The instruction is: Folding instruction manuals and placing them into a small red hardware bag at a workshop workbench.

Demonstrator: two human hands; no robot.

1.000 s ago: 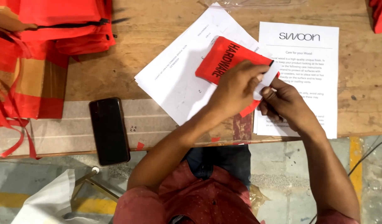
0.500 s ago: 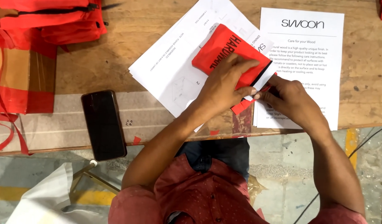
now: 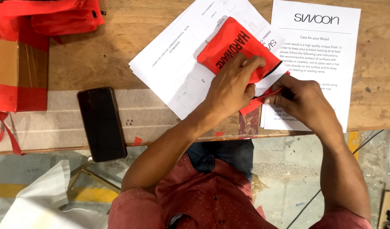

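A small red fabric pouch (image 3: 233, 44) with black lettering and a black trimmed mouth lies on printed paper sheets on a wooden table (image 3: 118, 51). My left hand (image 3: 231, 87) presses down on the pouch's near end, fingers gripping the fabric by its opening. My right hand (image 3: 299, 101) pinches the red drawstring (image 3: 271, 91) at the pouch's mouth. What is inside the pouch is hidden.
A black phone (image 3: 102, 123) lies face up near the table's front edge at left. A pile of red fabric (image 3: 46, 15) and a cardboard box (image 3: 17, 72) sit at far left. A white printed sheet (image 3: 318, 46) lies at right, another sheet (image 3: 178, 63) under the pouch.
A white slip seen by my fingers earlier is gone from view. My hands have closed in on the pouch's mouth, the right now pinching the red drawstring.
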